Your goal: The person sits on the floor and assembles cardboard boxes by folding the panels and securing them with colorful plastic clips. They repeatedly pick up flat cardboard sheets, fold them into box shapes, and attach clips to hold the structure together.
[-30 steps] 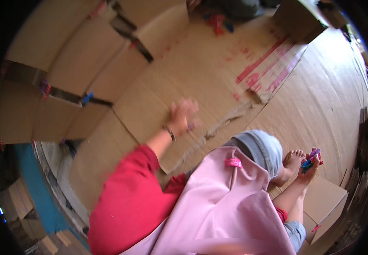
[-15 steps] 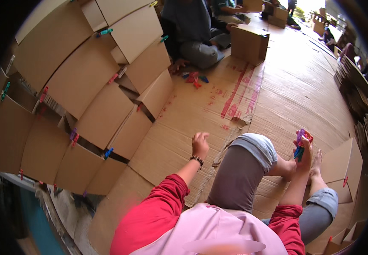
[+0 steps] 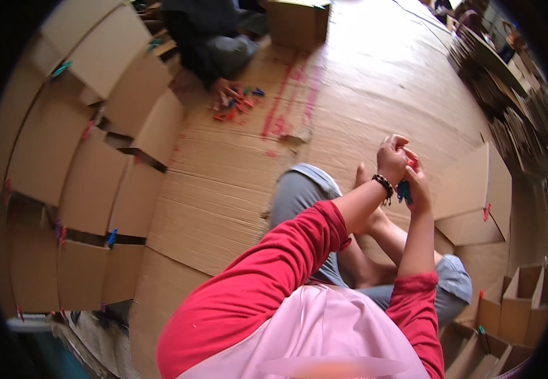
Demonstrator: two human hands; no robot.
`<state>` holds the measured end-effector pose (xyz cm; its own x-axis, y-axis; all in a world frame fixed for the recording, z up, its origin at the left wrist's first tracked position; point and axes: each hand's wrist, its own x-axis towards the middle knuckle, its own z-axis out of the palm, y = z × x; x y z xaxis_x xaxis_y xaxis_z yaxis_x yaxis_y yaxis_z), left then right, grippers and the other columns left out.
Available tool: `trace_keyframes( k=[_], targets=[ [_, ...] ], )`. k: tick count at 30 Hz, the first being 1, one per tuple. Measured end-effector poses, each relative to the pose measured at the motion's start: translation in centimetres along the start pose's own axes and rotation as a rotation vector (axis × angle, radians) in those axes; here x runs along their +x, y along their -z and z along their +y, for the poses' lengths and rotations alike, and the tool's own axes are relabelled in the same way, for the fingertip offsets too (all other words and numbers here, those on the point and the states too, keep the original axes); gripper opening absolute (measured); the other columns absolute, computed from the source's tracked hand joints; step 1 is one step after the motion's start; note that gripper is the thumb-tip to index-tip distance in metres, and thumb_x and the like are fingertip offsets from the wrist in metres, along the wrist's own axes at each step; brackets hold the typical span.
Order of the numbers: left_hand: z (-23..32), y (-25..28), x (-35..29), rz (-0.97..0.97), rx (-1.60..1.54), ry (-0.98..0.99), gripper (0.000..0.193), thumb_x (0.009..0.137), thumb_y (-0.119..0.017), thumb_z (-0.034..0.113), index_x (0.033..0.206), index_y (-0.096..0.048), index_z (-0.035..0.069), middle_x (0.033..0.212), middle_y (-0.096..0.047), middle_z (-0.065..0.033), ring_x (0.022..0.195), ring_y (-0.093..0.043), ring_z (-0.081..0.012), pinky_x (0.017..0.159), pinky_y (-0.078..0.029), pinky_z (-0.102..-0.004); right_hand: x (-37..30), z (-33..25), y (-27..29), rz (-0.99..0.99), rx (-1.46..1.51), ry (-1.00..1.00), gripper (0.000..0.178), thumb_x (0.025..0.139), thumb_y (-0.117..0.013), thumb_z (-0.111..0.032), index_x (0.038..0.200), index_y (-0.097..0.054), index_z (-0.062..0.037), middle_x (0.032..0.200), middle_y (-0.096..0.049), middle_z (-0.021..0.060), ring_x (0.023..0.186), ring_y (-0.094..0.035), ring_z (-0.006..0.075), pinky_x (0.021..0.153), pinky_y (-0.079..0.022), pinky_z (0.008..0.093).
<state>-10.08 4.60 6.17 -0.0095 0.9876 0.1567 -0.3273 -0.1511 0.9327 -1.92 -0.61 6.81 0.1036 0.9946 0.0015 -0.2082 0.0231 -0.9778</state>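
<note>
While the left hand [image 3: 393, 158] is sitting curled against the right hand [image 3: 419, 189], coloured clips [image 3: 404, 192] are resting there, right of centre.
The right grip is grasping these clips; whether the left is pinching one, I cannot tell. Farther right, a box [image 3: 460, 183] is bearing a red clip [image 3: 487, 211]. Clipped boxes [image 3: 94, 183] are filling the left side, seemingly done; cardboard sheets [image 3: 517, 142] at upper right are apparently remaining unfolded. Red printing [image 3: 282, 123] on the floor cardboard [image 3: 207, 218] is showing too blurred for reading.
</note>
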Motion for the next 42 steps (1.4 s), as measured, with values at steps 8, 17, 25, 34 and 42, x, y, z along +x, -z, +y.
trace_keyframes(
  k=[8,17,25,34,42],
  targets=[
    [-17.8,-4.4,-4.6,-0.261,-0.008,0.487,0.026,0.081,-0.059,0.007,0.106,-0.06,0.002,0.099,-0.061,-0.0131,0.091,-0.06,-0.0213,0.079,-0.051,-0.0326,-0.9,8.5,14.7,0.104,-0.456,-0.413,0.028,0.088,-0.06,-0.018,0.113,-0.053,-0.0077,0.084,-0.061,0.0048,0.07,-0.06,0.0138,0.059,-0.05,0.0279],
    [-14.7,-16.5,5.8,-0.416,0.449,-0.277,0.063,0.085,-0.064,0.044,0.124,-0.048,-0.003,0.124,-0.053,-0.0247,0.118,-0.049,-0.0367,0.101,-0.038,-0.0408,0.2,8.6,15.1,0.139,-1.229,-0.286,0.035,0.081,-0.064,-0.034,0.096,-0.063,-0.0021,0.087,-0.067,0.0194,0.08,-0.066,0.037,0.072,-0.052,0.044],
    [-12.7,-31.9,12.7,-0.799,0.425,-0.134,0.058,0.088,-0.049,0.058,0.137,-0.041,0.027,0.134,-0.045,-0.0229,0.126,-0.043,-0.0373,0.102,-0.034,-0.0529,-0.8,5.3,11.3,0.076,-0.827,0.455,0.033,0.083,-0.061,-0.03,0.106,-0.067,-0.0066,0.097,-0.068,0.0209,0.087,-0.066,0.038,0.081,-0.049,0.0474],
    [-9.8,-22.1,9.5,-0.428,0.301,0.021,0.073,0.078,-0.057,0.062,0.107,-0.048,-0.004,0.114,-0.049,-0.0308,0.111,-0.044,-0.04,0.096,-0.033,-0.0484,-2.6,-1.6,11.1,-0.294,-1.022,0.166,0.012,0.081,-0.066,-0.017,0.089,-0.068,-0.0082,0.083,-0.064,0.0161,0.082,-0.064,0.0325,0.068,-0.051,0.0409],
    [-7.3,-16.0,7.6,-0.401,0.384,-0.037,0.061,0.076,-0.066,0.057,0.1,-0.048,0.004,0.102,-0.051,-0.0184,0.104,-0.043,-0.0341,0.094,-0.034,-0.043,-6.2,-15.6,8.2,-0.109,-0.736,0.646,0.041,0.091,-0.051,-0.048,0.093,-0.067,-0.0094,0.084,-0.055,0.0082,0.073,-0.057,0.016,0.06,-0.045,0.0274]
  ],
)
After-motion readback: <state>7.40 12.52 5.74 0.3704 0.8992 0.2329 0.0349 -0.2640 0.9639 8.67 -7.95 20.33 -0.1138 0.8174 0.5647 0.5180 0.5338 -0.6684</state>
